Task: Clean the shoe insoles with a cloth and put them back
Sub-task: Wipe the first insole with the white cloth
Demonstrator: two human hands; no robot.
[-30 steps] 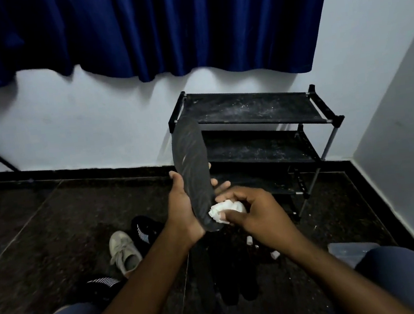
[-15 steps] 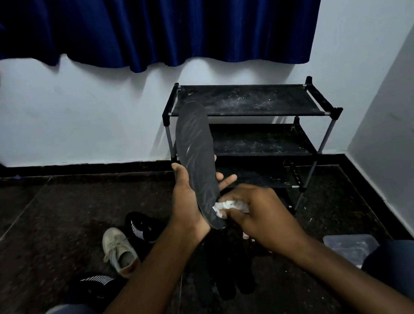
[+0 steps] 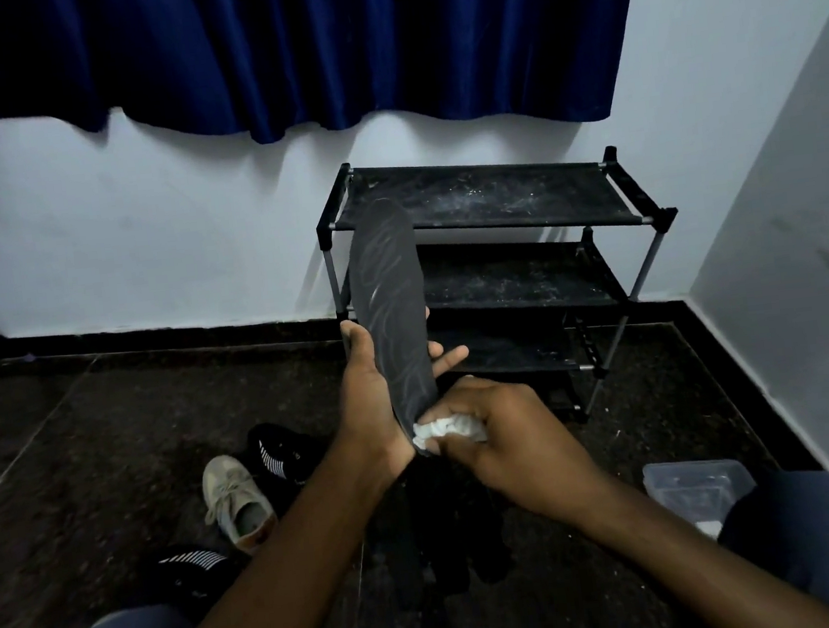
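My left hand point(image 3: 370, 391) holds a dark grey insole point(image 3: 391, 306) upright by its lower half, toe end up, with faint wipe streaks on its face. My right hand point(image 3: 498, 433) grips a crumpled white cloth point(image 3: 446, 430) and presses it against the insole's bottom end. On the floor below lie several more dark insoles point(image 3: 453, 531), hard to tell apart. A beige sneaker point(image 3: 238, 504) lies at the left with a black striped shoe point(image 3: 284, 455) behind it. Another black striped shoe point(image 3: 193, 568) sits by my left knee.
A black three-tier shoe rack point(image 3: 487, 202), dusty and bare, stands against the white wall ahead. A clear plastic box point(image 3: 698, 485) sits on the dark floor by my right knee. The right wall is close. A blue curtain point(image 3: 268, 46) hangs above.
The cloth in my right hand has slid down to the insole's bottom end. The insole has turned to show more of its streaked face.
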